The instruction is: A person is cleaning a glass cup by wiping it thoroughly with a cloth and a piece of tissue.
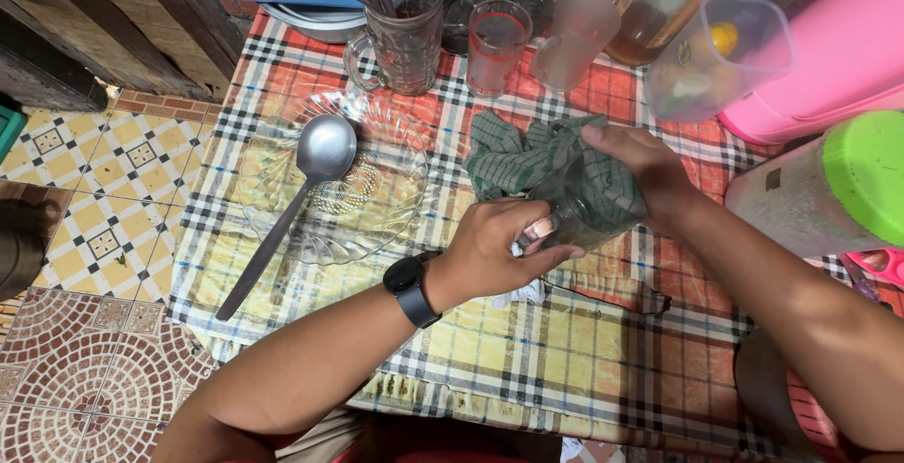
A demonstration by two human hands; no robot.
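Observation:
A clear drinking glass (576, 220) lies on its side over the middle of the checked tablecloth (527, 369). My left hand (494, 248), with a black watch on the wrist, grips its base end. A green checked cloth (527, 154) is stuffed into the glass and drapes over its mouth. My right hand (640, 166) presses that cloth into and around the glass from the right. A bit of white material shows under my left hand.
A clear glass plate (282, 209) holds a long metal spoon (301, 190) at left. At the back stand a glass mug with utensils (400, 34), a red-striped tumbler (494, 44), bottles, a clear jug (716, 58), a pink container (838, 58) and a green-lidded jar (838, 190). Tiled floor lies left.

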